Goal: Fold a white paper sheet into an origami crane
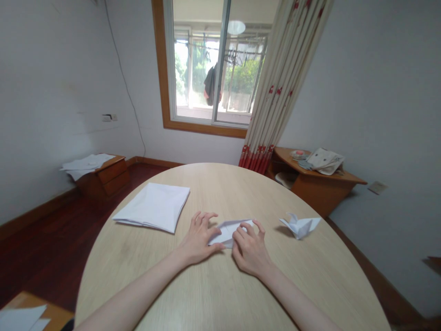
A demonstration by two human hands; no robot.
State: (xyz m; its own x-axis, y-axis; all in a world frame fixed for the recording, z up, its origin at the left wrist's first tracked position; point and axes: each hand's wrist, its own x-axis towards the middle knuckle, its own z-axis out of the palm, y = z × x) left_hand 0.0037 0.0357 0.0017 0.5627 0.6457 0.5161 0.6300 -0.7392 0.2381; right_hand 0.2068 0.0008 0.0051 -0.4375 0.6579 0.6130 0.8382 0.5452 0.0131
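A partly folded white paper (pixel 228 228) lies on the round wooden table (pixel 220 285) in front of me. My left hand (pixel 199 236) rests flat on the paper's left part, fingers spread and thumb pressing its near edge. My right hand (pixel 251 248) is curled over the paper's right part, fingertips pinching a fold. A stack of white paper sheets (pixel 153 207) lies to the left of my hands. A finished folded paper figure (pixel 300 225) stands on the table to the right.
A low wooden cabinet (pixel 105 177) with papers on top stands at the left wall. A wooden corner shelf (pixel 317 181) with a cloth bag is at the right. Behind the table are a window (pixel 215 64) and a curtain (pixel 282 82).
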